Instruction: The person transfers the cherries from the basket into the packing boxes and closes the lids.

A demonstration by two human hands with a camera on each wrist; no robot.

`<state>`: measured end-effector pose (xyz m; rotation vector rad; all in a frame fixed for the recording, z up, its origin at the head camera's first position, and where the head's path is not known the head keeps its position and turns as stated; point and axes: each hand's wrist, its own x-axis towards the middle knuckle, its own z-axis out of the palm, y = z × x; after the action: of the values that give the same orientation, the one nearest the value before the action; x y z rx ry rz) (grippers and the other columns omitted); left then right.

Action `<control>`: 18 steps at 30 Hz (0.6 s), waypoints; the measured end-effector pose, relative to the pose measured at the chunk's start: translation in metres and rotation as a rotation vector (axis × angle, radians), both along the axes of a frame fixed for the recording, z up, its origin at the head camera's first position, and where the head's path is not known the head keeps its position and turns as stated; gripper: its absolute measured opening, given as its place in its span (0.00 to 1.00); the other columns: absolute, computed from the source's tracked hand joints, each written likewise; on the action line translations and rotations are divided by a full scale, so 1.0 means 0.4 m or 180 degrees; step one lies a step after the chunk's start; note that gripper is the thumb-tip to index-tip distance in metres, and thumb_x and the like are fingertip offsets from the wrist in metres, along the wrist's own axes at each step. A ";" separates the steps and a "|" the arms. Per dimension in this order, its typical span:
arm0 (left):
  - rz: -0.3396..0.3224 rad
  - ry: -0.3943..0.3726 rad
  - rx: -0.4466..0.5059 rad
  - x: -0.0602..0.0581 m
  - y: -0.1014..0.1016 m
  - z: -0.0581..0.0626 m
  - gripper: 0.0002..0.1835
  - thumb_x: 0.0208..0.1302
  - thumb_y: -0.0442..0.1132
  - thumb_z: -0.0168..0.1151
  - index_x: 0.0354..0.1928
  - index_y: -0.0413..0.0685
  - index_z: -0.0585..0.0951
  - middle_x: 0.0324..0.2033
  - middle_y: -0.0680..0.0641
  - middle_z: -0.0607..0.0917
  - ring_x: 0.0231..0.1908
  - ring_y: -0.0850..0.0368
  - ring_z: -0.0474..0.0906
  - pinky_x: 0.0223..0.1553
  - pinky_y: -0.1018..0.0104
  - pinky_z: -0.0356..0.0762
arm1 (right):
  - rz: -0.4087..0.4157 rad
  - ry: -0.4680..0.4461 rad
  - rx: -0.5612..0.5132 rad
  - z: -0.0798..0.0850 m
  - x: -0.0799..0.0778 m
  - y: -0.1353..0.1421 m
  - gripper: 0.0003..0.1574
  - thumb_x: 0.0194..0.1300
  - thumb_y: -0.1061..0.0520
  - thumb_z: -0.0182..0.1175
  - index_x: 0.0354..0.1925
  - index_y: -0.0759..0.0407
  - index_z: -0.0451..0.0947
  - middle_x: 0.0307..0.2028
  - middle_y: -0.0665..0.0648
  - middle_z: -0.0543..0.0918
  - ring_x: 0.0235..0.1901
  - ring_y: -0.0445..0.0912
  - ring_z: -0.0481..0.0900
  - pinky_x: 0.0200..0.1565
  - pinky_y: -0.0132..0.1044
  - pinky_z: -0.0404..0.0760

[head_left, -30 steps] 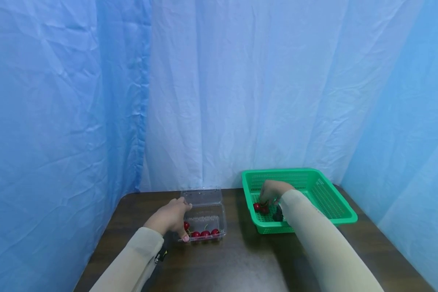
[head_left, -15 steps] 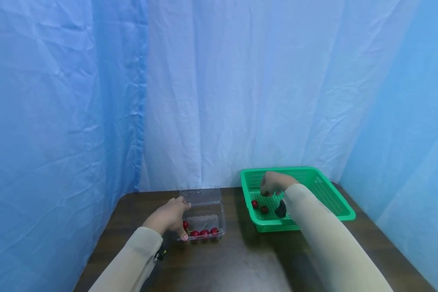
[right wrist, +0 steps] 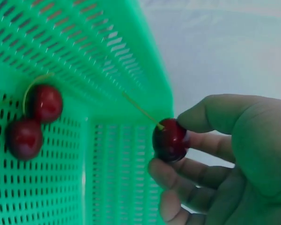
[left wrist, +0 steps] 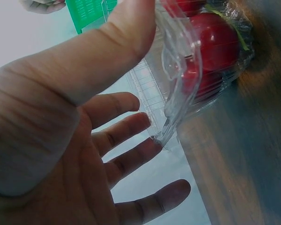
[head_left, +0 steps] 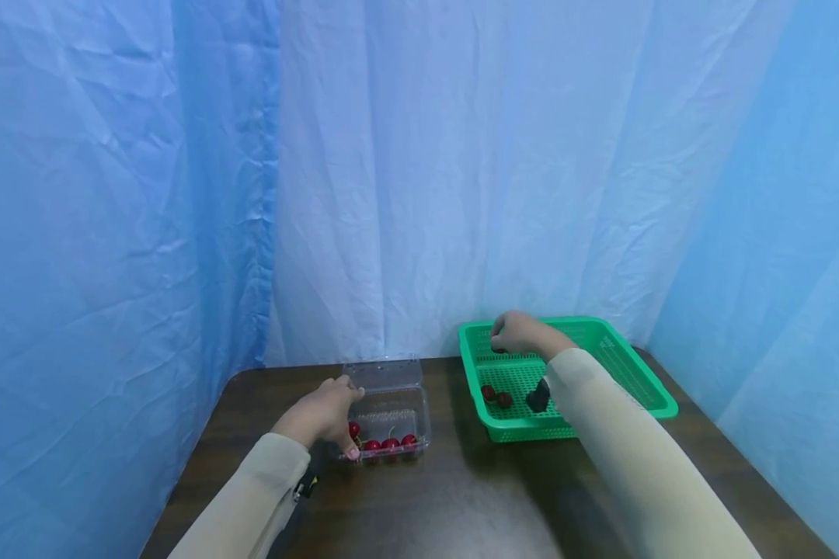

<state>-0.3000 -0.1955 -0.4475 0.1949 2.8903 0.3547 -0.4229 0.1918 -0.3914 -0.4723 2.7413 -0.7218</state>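
My right hand [head_left: 524,334] is raised over the back left of a green plastic basket [head_left: 653,380]. Thumb and fingertips pinch a dark red cherry [right wrist: 171,140], its thin stem sticking out to the upper left in the right wrist view. Two more cherries [right wrist: 47,104] lie on the basket floor. To the left, my left hand [head_left: 325,415] holds the left side of a clear plastic clamshell box [head_left: 426,419], thumb [left wrist: 131,28] at its front corner and fingers spread along the side. Several cherries [head_left: 390,444] lie along the box's front, partly covered by the thumb.
The clamshell's lid [head_left: 383,376] stands open at the back. Box and basket rest on a dark wooden table [head_left: 454,505], with a gap between them. Blue curtains [head_left: 447,178] hang behind the table and along both sides.
My right hand has lifted from the cherries at the basket's front left, up and back, with one cherry pinched. Two cherries stay behind. The left hand keeps its place on the box.
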 end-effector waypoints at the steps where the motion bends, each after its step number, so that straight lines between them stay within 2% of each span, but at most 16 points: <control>1: -0.0009 0.0007 -0.0008 0.004 0.002 0.005 0.64 0.38 0.49 0.98 0.83 0.53 0.77 0.78 0.38 0.77 0.74 0.33 0.77 0.67 0.32 0.87 | 0.0017 0.0052 0.0009 0.005 0.005 -0.008 0.14 0.81 0.58 0.54 0.42 0.59 0.86 0.23 0.49 0.74 0.25 0.44 0.60 0.37 0.43 0.70; 3: -0.0029 0.0014 -0.0025 0.009 0.004 0.009 0.63 0.40 0.49 0.97 0.83 0.52 0.77 0.77 0.37 0.77 0.74 0.34 0.77 0.67 0.33 0.88 | 0.0025 0.0136 0.0000 0.015 0.014 -0.025 0.15 0.82 0.56 0.55 0.43 0.60 0.88 0.27 0.50 0.80 0.26 0.45 0.66 0.38 0.43 0.73; 5: -0.0035 0.0009 -0.0024 0.008 0.003 0.010 0.63 0.40 0.48 0.98 0.83 0.51 0.77 0.77 0.38 0.77 0.74 0.35 0.76 0.67 0.34 0.88 | 0.0015 0.0216 -0.0023 0.021 0.022 -0.045 0.16 0.84 0.54 0.56 0.51 0.59 0.90 0.35 0.53 0.88 0.29 0.47 0.75 0.40 0.43 0.77; 8: -0.0040 0.0002 -0.0005 0.008 0.001 0.009 0.62 0.41 0.48 0.97 0.83 0.51 0.77 0.77 0.37 0.77 0.74 0.35 0.76 0.67 0.33 0.87 | 0.0022 0.0314 -0.0020 0.028 0.033 -0.081 0.17 0.84 0.52 0.58 0.56 0.59 0.90 0.44 0.57 0.93 0.35 0.48 0.82 0.42 0.44 0.82; 13: -0.0037 -0.0017 0.0013 0.003 -0.002 0.004 0.64 0.39 0.50 0.98 0.83 0.52 0.77 0.78 0.37 0.77 0.75 0.35 0.75 0.68 0.32 0.87 | 0.0109 0.0369 -0.0111 0.036 0.058 -0.143 0.15 0.83 0.51 0.65 0.56 0.58 0.90 0.47 0.57 0.94 0.42 0.53 0.90 0.46 0.46 0.89; 18: -0.0059 -0.0024 -0.0013 -0.005 -0.004 -0.001 0.64 0.38 0.50 0.98 0.83 0.51 0.77 0.78 0.37 0.77 0.75 0.34 0.75 0.68 0.32 0.86 | 0.0227 0.0387 -0.0284 0.036 0.096 -0.212 0.11 0.82 0.51 0.69 0.51 0.56 0.90 0.45 0.55 0.94 0.44 0.49 0.91 0.49 0.47 0.92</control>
<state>-0.3018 -0.1973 -0.4478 0.2189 2.8796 0.3456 -0.3845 0.1069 -0.3769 -0.6502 2.7961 -0.8255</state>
